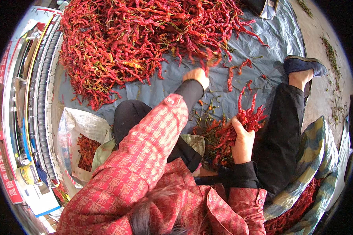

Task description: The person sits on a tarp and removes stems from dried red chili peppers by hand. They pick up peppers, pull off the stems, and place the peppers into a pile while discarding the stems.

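Observation:
Dried red chili peppers form a large heap (129, 44) on a grey-blue plastic sheet (164, 82). My left hand (196, 78) is stretched out to the heap's near edge, its fingertips on a motion-blurred dried chili pepper (209, 60). Closer to my body, my right hand (243, 142) grips a bunch of dried chili peppers (251, 116), their tips pointing up and away. Just left of that hand lie more chilies and loose green stems (210, 110) between my legs. A few single chilies (230, 78) are scattered on the sheet ahead of the right hand.
A white woven sack (83, 120) with darker chili pieces (88, 151) stands at my left. Behind my right leg (282, 135), a checked sack (297, 199) holds red chilies (297, 210). Stems litter the concrete floor (320, 88). Stacked racks (32, 88) line the far left.

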A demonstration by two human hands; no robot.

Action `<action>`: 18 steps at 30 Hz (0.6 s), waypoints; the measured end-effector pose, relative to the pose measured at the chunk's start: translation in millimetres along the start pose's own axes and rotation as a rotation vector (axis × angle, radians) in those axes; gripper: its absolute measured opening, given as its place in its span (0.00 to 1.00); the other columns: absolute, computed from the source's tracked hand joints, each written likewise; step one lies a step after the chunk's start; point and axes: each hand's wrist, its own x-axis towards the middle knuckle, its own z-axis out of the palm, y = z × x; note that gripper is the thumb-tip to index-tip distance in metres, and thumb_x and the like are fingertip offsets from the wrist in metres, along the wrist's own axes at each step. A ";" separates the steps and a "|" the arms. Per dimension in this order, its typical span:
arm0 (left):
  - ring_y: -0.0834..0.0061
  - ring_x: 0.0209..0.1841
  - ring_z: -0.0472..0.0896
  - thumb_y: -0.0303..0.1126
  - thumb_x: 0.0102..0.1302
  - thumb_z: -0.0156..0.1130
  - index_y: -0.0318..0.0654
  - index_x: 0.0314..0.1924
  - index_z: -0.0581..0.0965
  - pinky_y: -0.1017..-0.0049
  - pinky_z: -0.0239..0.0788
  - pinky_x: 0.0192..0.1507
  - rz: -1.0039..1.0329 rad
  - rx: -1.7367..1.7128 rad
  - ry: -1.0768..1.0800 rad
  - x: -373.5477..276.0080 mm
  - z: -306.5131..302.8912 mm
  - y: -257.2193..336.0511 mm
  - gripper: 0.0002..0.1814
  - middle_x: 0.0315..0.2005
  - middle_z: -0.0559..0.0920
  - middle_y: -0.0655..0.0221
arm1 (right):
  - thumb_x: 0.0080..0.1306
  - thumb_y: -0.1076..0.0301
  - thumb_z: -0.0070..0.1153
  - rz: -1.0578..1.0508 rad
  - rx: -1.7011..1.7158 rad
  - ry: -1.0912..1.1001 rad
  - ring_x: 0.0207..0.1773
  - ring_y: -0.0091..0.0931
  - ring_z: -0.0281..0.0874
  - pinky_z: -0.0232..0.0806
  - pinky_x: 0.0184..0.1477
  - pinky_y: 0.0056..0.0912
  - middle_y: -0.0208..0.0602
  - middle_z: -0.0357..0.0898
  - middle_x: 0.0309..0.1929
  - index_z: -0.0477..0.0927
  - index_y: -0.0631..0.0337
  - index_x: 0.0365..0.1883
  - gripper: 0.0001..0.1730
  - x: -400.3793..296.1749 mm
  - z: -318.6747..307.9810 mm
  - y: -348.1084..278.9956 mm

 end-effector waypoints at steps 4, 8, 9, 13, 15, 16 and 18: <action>0.66 0.28 0.77 0.37 0.53 0.53 0.32 0.34 0.73 0.69 0.67 0.29 0.108 -0.137 -0.253 -34.7 0.8 -47.5 0.15 0.30 0.79 0.55 | 0.55 0.71 0.54 0.013 -0.024 0.002 0.22 0.20 0.71 0.63 0.26 0.22 0.30 0.75 0.22 0.75 0.63 0.26 0.04 -3.0 1.3 -5.9; 0.83 0.17 0.72 0.32 0.58 0.53 0.32 0.34 0.71 0.79 0.61 0.16 0.086 -0.514 -0.266 -64.2 -2.9 -78.9 0.09 0.24 0.78 0.67 | 0.56 0.71 0.52 0.056 0.022 -0.043 0.26 0.22 0.73 0.65 0.30 0.23 0.32 0.76 0.24 0.76 0.63 0.25 0.04 -3.6 0.6 -1.5; 0.83 0.17 0.72 0.33 0.59 0.53 0.32 0.33 0.71 0.79 0.61 0.16 0.121 -0.529 -0.237 -71.9 -0.1 -83.2 0.09 0.24 0.78 0.68 | 0.55 0.71 0.54 0.084 0.039 -0.063 0.27 0.21 0.73 0.65 0.31 0.23 0.32 0.77 0.26 0.76 0.64 0.28 0.05 -7.8 2.3 -0.6; 0.81 0.18 0.73 0.33 0.59 0.53 0.34 0.34 0.72 0.79 0.64 0.20 0.290 -0.554 -0.315 -129.2 -14.8 -40.3 0.09 0.21 0.77 0.67 | 0.54 0.73 0.56 0.182 0.133 -0.182 0.34 0.23 0.75 0.67 0.37 0.26 0.33 0.78 0.33 0.77 0.66 0.35 0.10 -17.9 1.8 2.4; 0.81 0.19 0.74 0.34 0.59 0.53 0.34 0.35 0.72 0.78 0.65 0.21 0.412 -0.512 -0.398 -150.9 -6.3 -31.1 0.10 0.21 0.77 0.67 | 0.54 0.74 0.55 0.151 0.131 -0.172 0.34 0.25 0.75 0.68 0.37 0.28 0.34 0.78 0.33 0.77 0.66 0.36 0.10 -23.5 -4.4 1.8; 0.80 0.20 0.74 0.33 0.59 0.53 0.34 0.37 0.73 0.78 0.66 0.23 0.432 -0.491 -0.438 -160.8 -7.8 -25.6 0.10 0.20 0.77 0.67 | 0.54 0.74 0.55 0.152 0.128 -0.153 0.33 0.25 0.75 0.68 0.37 0.28 0.34 0.77 0.33 0.76 0.66 0.36 0.10 -26.1 -5.6 1.7; 0.81 0.21 0.75 0.32 0.59 0.52 0.34 0.38 0.73 0.78 0.66 0.24 0.365 -0.573 -0.551 -171.9 -14.2 -19.8 0.10 0.19 0.77 0.68 | 0.54 0.74 0.56 0.149 0.124 -0.119 0.33 0.25 0.75 0.68 0.36 0.29 0.33 0.77 0.33 0.76 0.66 0.36 0.11 -30.8 -6.1 0.0</action>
